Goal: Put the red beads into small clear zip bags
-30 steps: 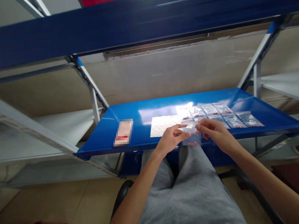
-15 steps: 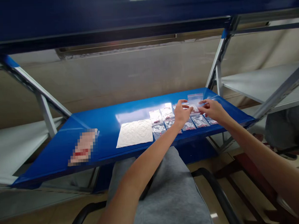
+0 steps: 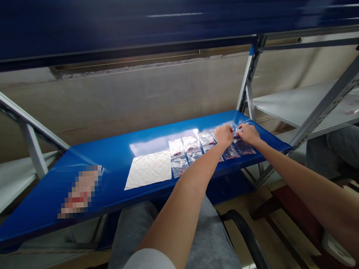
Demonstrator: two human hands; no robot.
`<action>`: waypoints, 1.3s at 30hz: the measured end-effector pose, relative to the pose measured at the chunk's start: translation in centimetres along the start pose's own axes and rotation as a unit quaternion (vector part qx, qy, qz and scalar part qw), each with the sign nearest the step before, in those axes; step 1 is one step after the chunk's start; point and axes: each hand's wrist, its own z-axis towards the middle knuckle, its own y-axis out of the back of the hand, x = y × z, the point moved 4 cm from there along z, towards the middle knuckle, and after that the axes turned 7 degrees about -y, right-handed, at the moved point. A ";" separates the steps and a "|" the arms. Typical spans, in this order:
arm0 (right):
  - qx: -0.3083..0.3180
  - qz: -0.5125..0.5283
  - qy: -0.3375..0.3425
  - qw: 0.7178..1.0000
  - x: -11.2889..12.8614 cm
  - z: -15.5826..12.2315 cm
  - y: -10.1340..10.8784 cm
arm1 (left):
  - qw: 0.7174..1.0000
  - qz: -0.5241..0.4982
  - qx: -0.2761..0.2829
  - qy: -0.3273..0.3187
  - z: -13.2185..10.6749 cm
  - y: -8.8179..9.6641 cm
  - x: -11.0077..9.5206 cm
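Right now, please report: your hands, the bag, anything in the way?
Left hand, right hand pinching small clear zip bag, red bits inside. More bags lie in rows on blue steel shelf. Blue beam overhead.

We see small clear zip bags (image 3: 179, 166) with tiny red bits (image 3: 176, 153) inside. They lie flat in neat rows on the blue shelf (image 3: 138, 146), close side by side. One more clear bag (image 3: 233, 127) is at the far end, partly hidden, so we can't see it well.

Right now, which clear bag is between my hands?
The far-right back-row bag, between your left hand and right hand; the others lie flat on the blue shelf.
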 end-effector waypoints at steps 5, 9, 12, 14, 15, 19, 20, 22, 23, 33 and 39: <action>-0.012 0.001 0.007 1.000 0.1 -0.2 0.1 | 1.000 0.015 -0.006 -0.023 -0.1 0.5 0.2; -0.038 0.039 -0.008 0.998 -0.3 -1.0 1.8 | 0.998 -0.034 -0.011 -0.052 -1.2 2.2 0.7; -0.084 0.125 -0.041 0.988 -0.8 -3.5 3.6 | 0.991 -0.102 -0.011 -0.085 -3.9 5.0 1.4; -0.118 0.173 -0.050 0.977 -0.8 -6.4 4.5 | 0.987 -0.124 -0.026 -0.104 -7.1 7.7 2.2; -0.126 0.195 -0.053 0.971 -0.5 -8.2 4.7 | 0.985 -0.124 -0.043 -0.113 -9.1 9.2 2.7; -0.115 0.274 -0.026 0.955 2.9 -15.5 3.9 | 0.982 -0.084 -0.117 -0.124 -18.5 14.9 5.5; -0.106 0.285 -0.008 0.953 4.3 -17.1 3.5 | 0.982 -0.075 -0.134 -0.112 -20.8 16.1 6.4; -0.077 0.300 0.041 0.950 7.5 -19.7 2.6 | 0.984 -0.043 -0.152 -0.087 -24.9 18.1 8.3; -0.065 0.304 0.067 0.948 9.1 -20.8 2.2 | 0.985 -0.023 -0.156 -0.077 -26.6 19.0 9.2; -0.037 0.279 0.286 0.916 21.8 -27.3 -1.5 | 0.936 0.281 -0.195 -0.080 -35.7 23.0 14.9; -0.072 0.237 0.336 0.909 20.8 -29.4 -3.6 | 0.938 0.270 -0.193 -0.100 -35.9 22.4 15.9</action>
